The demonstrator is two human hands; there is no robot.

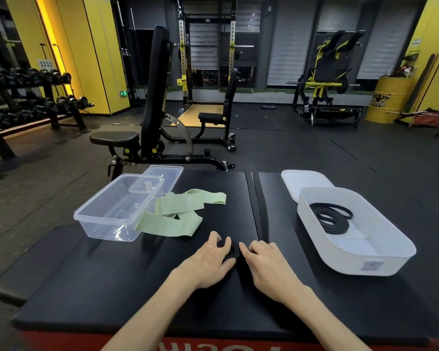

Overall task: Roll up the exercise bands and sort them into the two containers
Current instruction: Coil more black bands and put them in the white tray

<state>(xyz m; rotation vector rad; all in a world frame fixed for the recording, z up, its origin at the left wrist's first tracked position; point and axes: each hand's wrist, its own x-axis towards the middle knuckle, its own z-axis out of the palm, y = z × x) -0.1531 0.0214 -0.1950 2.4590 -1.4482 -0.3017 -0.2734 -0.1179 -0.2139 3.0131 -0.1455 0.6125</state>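
1. Left hand [213, 259] and right hand [266, 264] both pinch the black band coil [232, 250] on the mat [86, 287], fingers curled at its rim.
2. Coil probably light and springy; squeeze across the rim or it unwinds.
3. Green bands [178, 216] lie limp against the clear container [99, 219].
4. White container [360, 259] holds coiled black bands [329, 216].

Dumbbell rack [36, 107] is lining nine o'clock, adjustable bench [155, 97] is sitting at twelve, yellow drum [388, 100] is standing at two.

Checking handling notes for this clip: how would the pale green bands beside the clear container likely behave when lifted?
Probably floppy: the green bands lie flat, folded and twisted over each other, one end draped against the clear container. Likely light, being thin strips. Lifting one may drag the others, since they overlap.
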